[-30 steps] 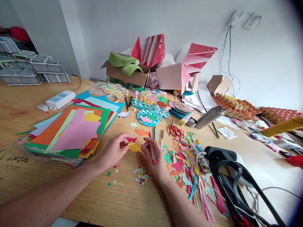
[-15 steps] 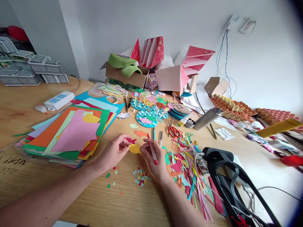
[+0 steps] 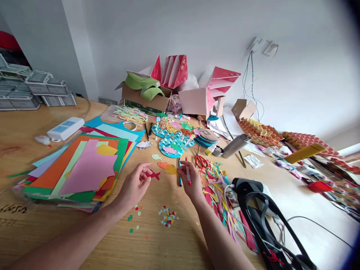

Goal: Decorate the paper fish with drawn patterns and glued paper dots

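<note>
From the head camera, the yellow paper fish (image 3: pixel 170 169) was no longer between the hands, where it had been moments earlier. It now lay on the wooden table (image 3: pixel 33 123), overlapping the tail of an orange paper fish (image 3: pixel 162 165), with the right hand's fingertips just beside it. The left hand (image 3: pixel 131 186) had drawn slightly apart from the right and held a small red paper fish (image 3: pixel 154 174), pinched between the thumb and the tips of the curled fingers. The left forearm came in low from the lower left, with the wrist turned inward.

The right hand (image 3: pixel 191 179) stood over the table with its fingers gathered, pinching a white marker (image 3: pixel 188 176) with a red end, tilted nearly upright. A blue pen (image 3: pixel 179 173) lay just beside that hand, and red scissors (image 3: pixel 200 162) lay farther off, near a heap of paper strips (image 3: pixel 216 187). To the left was a stack of coloured paper (image 3: pixel 84 176). Below the hands lay a small cluster of paper triangles (image 3: pixel 168 216), and beyond them were two blue wave-patterned paper discs (image 3: pixel 170 147).
</note>
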Demonstrator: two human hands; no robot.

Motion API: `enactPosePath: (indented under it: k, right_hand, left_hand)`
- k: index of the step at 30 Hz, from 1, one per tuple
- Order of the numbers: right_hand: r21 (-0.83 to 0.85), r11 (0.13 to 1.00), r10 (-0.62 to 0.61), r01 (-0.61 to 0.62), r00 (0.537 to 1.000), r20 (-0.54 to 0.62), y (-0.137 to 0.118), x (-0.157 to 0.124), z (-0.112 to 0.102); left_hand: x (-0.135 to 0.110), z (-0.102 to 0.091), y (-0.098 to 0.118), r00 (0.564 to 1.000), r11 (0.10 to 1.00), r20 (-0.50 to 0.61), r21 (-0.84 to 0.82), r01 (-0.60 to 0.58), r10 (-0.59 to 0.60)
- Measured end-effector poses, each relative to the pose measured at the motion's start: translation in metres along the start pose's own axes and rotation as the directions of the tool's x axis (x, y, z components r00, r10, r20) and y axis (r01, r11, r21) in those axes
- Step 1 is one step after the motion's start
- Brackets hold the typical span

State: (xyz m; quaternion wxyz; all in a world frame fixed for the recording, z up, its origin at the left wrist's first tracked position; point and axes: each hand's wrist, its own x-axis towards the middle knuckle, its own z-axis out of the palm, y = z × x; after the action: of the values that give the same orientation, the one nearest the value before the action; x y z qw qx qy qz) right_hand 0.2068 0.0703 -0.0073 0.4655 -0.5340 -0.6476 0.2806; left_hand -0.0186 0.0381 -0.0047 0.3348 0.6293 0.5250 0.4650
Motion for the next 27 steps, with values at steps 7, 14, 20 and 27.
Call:
enactPosePath:
  k: [7, 14, 20, 27]
  right_hand:
    - [-0.311, 0.942, -0.122, 0.126, 0.992, 0.033, 0.007, 0.050, 0.007]
    - [-0.533, 0.828, -0.139, 0.177, 0.984, 0.110, 0.024, 0.071, 0.016]
    - [-0.574, 0.793, -0.152, 0.203, 0.979, 0.135, 0.021, 0.073, 0.011]
    - [-0.541, 0.826, -0.184, 0.158, 0.983, 0.006, 0.008, 0.044, -0.002]
  left_hand:
    - [0.000, 0.000, -0.001, 0.999, 1.000, -0.027, 0.000, -0.018, 0.018]
    - [0.001, 0.000, 0.000, 1.000, 1.000, -0.024, -0.008, -0.020, 0.020]
    - [0.001, -0.002, 0.002, 1.000, 1.000, -0.020, 0.018, -0.024, 0.024]
    - [0.002, -0.004, 0.004, 0.999, 0.999, -0.032, 0.020, -0.032, 0.032]
